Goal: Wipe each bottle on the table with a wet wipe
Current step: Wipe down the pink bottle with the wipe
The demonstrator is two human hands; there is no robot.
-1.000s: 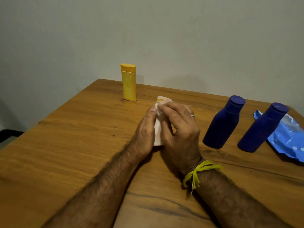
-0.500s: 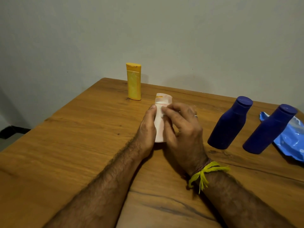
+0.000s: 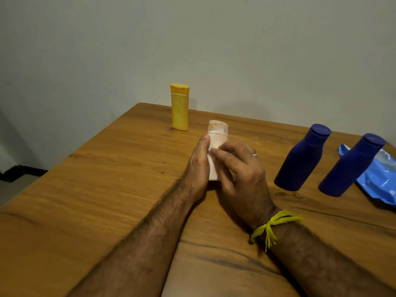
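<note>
Four bottles stood on the surface (image 3: pixel 107 189): a yellow one (image 3: pixel 180 108) far left, then the pale one (image 3: pixel 215 146) gripped between my left hand (image 3: pixel 198 166) and right hand (image 3: pixel 240 174), whose fingers (image 3: pixel 222 156) pressed a wipe (image 3: pixel 212 151) to it; two blue bottles (image 3: pixel 300 161) right.

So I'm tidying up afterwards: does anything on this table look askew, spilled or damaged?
Nothing looks spilled. The yellow bottle has a ragged, chipped-looking cap edge. The two blue bottles seem to lean, probably wide-angle distortion. A crumpled blue packet lies behind them.
</note>
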